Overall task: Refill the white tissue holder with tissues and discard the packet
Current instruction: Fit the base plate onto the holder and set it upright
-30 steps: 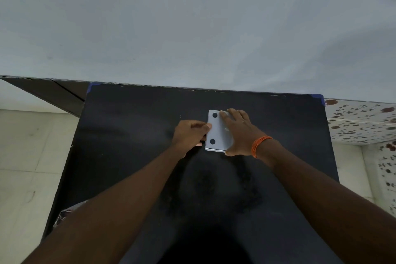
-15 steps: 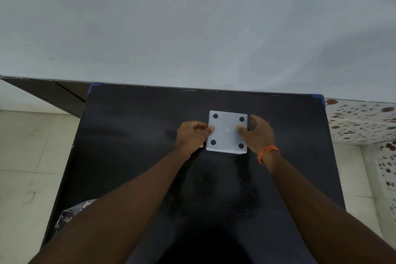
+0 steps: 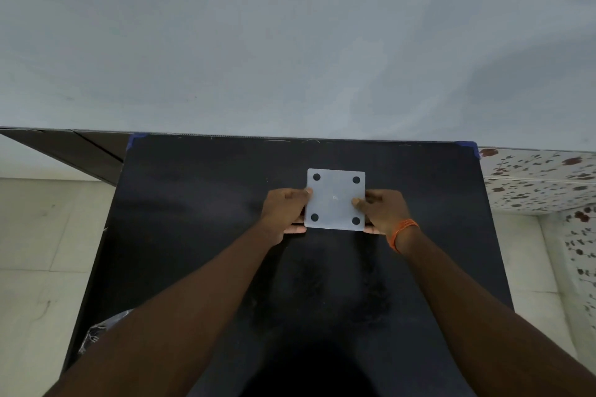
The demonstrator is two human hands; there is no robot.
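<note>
The white tissue holder (image 3: 335, 200) is a square box seen bottom side up, its flat base showing a black round foot near each corner. It sits at the far middle of the black table (image 3: 200, 235). My left hand (image 3: 285, 211) grips its left side and my right hand (image 3: 383, 211), with an orange band at the wrist, grips its right side. Thumbs rest on the base, fingers curl under the edges. The tissues and the packet are not visible on the table.
A pale wall rises straight behind the table's far edge. A crinkled shiny plastic-like thing (image 3: 96, 332) peeks out by the table's left front edge, partly behind my left forearm. Light floor tiles lie to the left, and flower-patterned tiles (image 3: 541, 177) to the right.
My right hand slid off the top of the holder's base to its right side, uncovering all the black feet. The left hand stayed on the left edge.
</note>
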